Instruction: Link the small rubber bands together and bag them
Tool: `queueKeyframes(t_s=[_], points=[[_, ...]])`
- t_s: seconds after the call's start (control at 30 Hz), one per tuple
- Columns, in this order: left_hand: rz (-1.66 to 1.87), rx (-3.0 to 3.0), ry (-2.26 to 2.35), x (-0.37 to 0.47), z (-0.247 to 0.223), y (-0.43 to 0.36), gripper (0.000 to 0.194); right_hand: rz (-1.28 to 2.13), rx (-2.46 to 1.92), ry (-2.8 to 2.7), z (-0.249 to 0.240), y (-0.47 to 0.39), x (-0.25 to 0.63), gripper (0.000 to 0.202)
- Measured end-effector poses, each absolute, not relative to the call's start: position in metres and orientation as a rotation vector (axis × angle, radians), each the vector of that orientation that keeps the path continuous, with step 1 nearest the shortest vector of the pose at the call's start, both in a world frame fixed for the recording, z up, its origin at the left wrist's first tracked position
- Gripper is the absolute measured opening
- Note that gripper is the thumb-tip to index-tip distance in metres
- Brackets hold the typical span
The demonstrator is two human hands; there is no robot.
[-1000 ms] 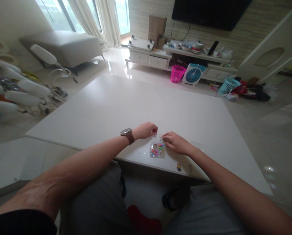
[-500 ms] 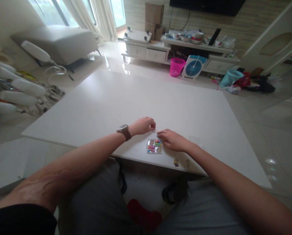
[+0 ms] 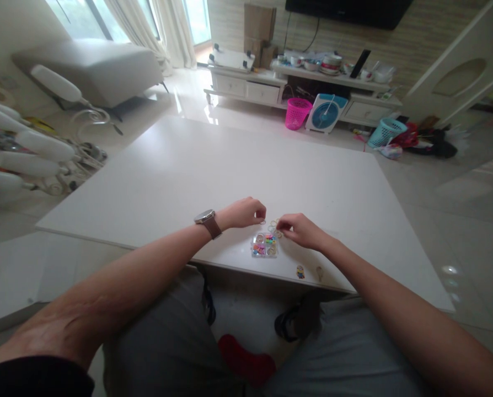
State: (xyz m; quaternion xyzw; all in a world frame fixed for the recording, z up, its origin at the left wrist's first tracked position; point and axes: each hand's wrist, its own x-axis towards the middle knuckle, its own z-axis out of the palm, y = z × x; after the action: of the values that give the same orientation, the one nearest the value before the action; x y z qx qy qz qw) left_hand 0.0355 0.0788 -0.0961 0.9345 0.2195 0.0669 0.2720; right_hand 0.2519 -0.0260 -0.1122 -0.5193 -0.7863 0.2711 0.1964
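My left hand point(image 3: 250, 213) is closed in a pinch on a thin small ring point(image 3: 263, 222), which hangs at its fingertips above the table. On the right, my right hand point(image 3: 299, 229) has its fingers curled together beside several loose rings point(image 3: 273, 227); whatever it pinches is too small to make out. Just below these rings lies a clear divided box point(image 3: 252, 248), with rings in two compartments and colourful small pieces point(image 3: 258, 250) in the others. Nearer the table's front edge are a small yellow-and-blue cartoon figure point(image 3: 300, 272) and a metal key ring point(image 3: 320, 273).
The white table point(image 3: 238, 160) stretches out before me, its front edge close to my legs. Beyond it stand a pink basket point(image 3: 298, 113), a blue fan point(image 3: 326, 113) and a low cabinet point(image 3: 267, 92). White-padded metal chair parts point(image 3: 43, 146) are at the left.
My right hand has drawn back to the right and curled its fingers, uncovering several loose rings above the box. My left hand keeps its pinch on the ring, nearly in place.
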Motion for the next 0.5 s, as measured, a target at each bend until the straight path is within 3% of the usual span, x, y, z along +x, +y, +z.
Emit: queueKeyframes(t_s=[0.5], points=[[0.029, 2.498, 0.514, 0.033, -0.093, 0.066, 0.012, 0.801, -1.445, -2.190, -0.097, -0.030, 0.243, 0.010]])
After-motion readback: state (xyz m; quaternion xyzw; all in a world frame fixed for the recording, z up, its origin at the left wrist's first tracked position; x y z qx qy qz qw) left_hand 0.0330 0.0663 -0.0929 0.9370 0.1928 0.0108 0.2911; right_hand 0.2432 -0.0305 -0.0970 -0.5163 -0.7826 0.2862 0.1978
